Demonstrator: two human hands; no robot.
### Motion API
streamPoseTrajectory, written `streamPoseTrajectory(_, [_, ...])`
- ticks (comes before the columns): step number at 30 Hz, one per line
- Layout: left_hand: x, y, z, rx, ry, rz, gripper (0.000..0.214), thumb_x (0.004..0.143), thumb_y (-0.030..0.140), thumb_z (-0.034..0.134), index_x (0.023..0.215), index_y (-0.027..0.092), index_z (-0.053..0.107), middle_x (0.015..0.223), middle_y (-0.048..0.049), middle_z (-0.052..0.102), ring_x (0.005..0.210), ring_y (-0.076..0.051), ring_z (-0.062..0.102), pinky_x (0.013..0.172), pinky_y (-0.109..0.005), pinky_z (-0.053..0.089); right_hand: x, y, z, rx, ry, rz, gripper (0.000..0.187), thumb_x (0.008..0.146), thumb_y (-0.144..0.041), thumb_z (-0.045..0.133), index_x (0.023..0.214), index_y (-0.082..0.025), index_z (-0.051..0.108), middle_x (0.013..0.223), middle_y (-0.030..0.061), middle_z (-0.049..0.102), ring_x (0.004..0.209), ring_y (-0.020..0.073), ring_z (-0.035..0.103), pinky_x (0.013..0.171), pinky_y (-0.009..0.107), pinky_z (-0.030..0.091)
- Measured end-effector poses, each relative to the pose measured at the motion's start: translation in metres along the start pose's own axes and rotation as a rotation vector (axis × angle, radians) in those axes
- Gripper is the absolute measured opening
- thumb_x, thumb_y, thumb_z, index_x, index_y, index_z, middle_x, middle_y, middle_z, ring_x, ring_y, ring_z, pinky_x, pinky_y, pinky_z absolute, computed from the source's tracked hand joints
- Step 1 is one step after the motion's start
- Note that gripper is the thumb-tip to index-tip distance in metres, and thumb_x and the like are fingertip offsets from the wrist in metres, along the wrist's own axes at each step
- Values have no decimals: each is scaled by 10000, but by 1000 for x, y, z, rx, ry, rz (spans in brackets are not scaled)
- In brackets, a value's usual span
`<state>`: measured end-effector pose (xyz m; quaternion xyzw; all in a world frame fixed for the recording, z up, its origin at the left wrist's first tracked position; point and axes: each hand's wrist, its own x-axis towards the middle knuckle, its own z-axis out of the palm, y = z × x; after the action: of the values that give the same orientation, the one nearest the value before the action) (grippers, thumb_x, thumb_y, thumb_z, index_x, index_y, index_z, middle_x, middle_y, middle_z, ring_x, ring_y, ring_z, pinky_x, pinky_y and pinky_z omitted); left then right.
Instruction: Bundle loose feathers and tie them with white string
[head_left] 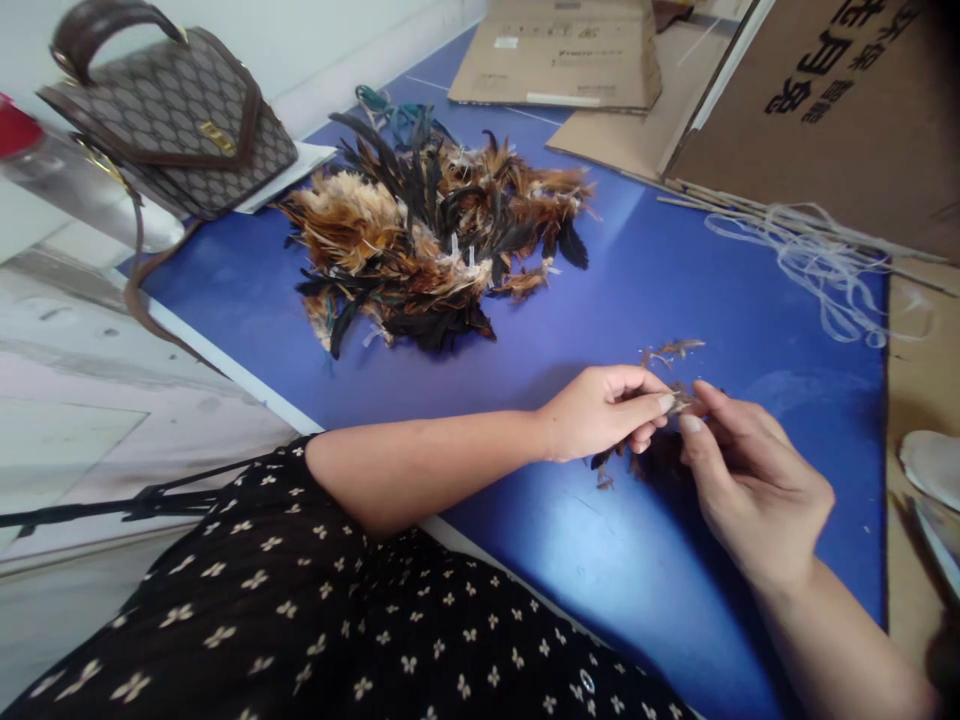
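Note:
My left hand (611, 405) pinches a small brown feather (681, 400) between thumb and forefinger. Facing it from the right, my right hand (750, 470) has its thumb and forefinger closed at the other end of the feather; whether it grips the tip firmly is hard to see. Just beyond the hands, a few loose feather bits (679, 347) lie on the blue tabletop (622, 300). More small feathers (606, 478) show below my left hand, partly hidden by it. A large heap of brown and black feathers (442, 230) lies farther back on the left.
A patterned handbag (180, 120) and a clear bottle with a red cap (82, 175) stand at the far left. Flattened cardboard (559, 60) lies at the back. A cardboard box (840, 130), thin sticks (750, 212) and tangled white cord (817, 260) are on the right.

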<state>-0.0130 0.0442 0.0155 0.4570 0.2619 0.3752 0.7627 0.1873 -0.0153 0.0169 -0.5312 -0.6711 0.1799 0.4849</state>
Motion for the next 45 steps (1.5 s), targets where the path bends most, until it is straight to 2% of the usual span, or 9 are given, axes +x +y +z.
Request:
streamPoseTrajectory(9, [-1,10,2,87,40,-96,430,933,549,928,894,166,739,668,26,684,627,-107,640,676,-279,547,-2,5,5,-42,-6,-76,370,1054,-293,831,1416,-357,864,1225,59,885,959,220,841,886,445,735])
streamPoseTrajectory(15, [0,3,-1,79,3,-36,394,955,502,919,903,148,754,666,22,696,622,-95,634,696,-276,546,-4,8,5,-53,-31,-147,466,1065,-221,803,1499,-390,813,1252,54,878,965,216,840,879,447,724])
streamPoseTrajectory(23, [1,3,-7,184,-55,-74,336,1001,465,887,958,147,788,666,14,701,641,-112,654,719,-283,557,6,-5,-5,-20,5,-122,158,1016,-222,869,1119,-337,902,1065,44,864,974,252,818,894,467,684])
streamPoseTrajectory(27, [2,5,-11,356,-166,22,258,1040,409,852,977,159,830,750,4,703,683,-120,676,787,-297,585,8,-3,-10,-43,-66,-122,60,1046,-256,826,1047,-305,859,1004,51,835,941,256,800,864,460,666])
streamPoseTrajectory(31, [4,4,-13,621,-214,229,268,1074,290,780,832,173,781,834,-19,682,778,-132,677,858,-299,580,11,-3,-13,-63,-118,-150,66,1063,-256,793,1016,-285,830,987,48,816,912,238,789,847,426,665])
streamPoseTrajectory(33, [5,2,-14,713,-183,332,310,1100,258,709,806,172,754,856,-43,697,843,-155,685,882,-312,579,18,-3,-16,-68,-152,-173,68,1056,-235,802,1056,-288,844,1019,46,834,914,229,801,849,404,671])
streamPoseTrajectory(36, [6,-1,-16,684,-35,422,282,1126,279,656,905,169,794,929,-76,762,881,-168,712,881,-325,594,43,6,-23,-124,-178,-203,111,1054,-244,811,1131,-288,877,1069,56,871,922,223,822,885,389,673])
streamPoseTrajectory(39, [10,-3,-19,596,153,455,260,1111,342,706,957,175,832,898,-62,769,835,-154,707,838,-312,596,79,37,-29,-320,-101,-195,132,1048,-317,810,1112,-249,904,1065,93,885,942,225,818,884,369,643])
streamPoseTrajectory(45, [21,1,-31,391,411,449,279,1087,397,746,1026,156,873,918,-54,758,694,-95,670,649,-252,558,130,106,-27,-555,-227,-52,165,905,-276,880,1049,-218,935,912,86,821,708,178,691,750,345,575])
